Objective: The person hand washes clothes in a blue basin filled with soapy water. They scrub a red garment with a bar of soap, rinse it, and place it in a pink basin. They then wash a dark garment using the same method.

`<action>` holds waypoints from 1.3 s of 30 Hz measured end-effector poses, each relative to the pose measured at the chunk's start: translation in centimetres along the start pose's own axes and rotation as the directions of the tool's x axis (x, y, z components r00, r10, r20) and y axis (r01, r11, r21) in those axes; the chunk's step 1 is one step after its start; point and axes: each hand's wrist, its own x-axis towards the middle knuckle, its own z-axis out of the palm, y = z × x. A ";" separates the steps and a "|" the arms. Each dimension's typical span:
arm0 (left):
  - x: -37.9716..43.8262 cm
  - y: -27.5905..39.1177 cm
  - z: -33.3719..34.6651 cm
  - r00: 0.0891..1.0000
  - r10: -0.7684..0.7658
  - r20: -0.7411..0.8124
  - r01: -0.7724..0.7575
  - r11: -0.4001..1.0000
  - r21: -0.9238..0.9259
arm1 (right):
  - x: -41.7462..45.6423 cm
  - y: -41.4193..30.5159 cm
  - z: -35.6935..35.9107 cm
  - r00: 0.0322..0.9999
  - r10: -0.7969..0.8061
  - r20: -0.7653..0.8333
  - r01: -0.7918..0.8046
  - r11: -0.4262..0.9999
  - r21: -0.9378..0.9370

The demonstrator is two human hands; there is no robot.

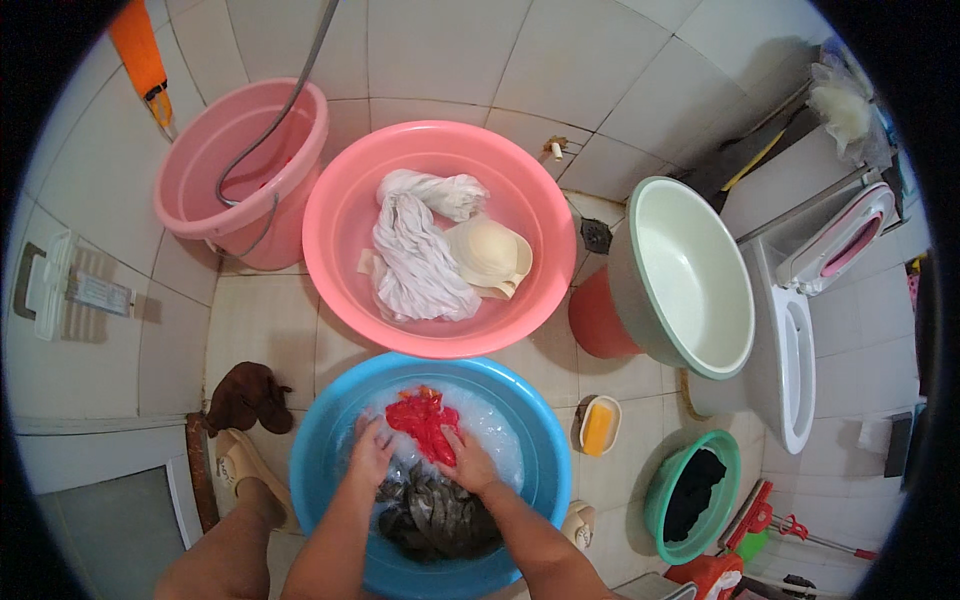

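A blue plastic basin [556, 480] of soapy water [499, 435] stands before me. Bright red wet cloth [422, 420] floats in the suds, with an orange patch at its far end. My right hand [471, 463] holds the near right edge of this cloth, thumb on top. To the left of it, my left hand [370, 454] dips into the foam with fingers apart and nothing visible in them; the foam partly covers its fingertips. Dark grey-black wet cloth [442, 514] lies bunched between my forearms in the near half of the basin.
Beyond is a pink basin [330, 277] with white cloth [416, 255] and a beige bra [487, 251]. Around stand a pink bucket [259, 236], a tilted pale-green basin [686, 270], soap [598, 429] in a dish, a green basin [731, 495] and a squat toilet [799, 375]. Brown cloth [251, 397] lies left.
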 end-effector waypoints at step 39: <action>-0.6 -3.5 3.0 0.961 -0.164 0.224 0.157 0.986 0.051 | -0.6 -10.9 0.5 0.964 0.266 -0.020 -0.262 0.958 0.118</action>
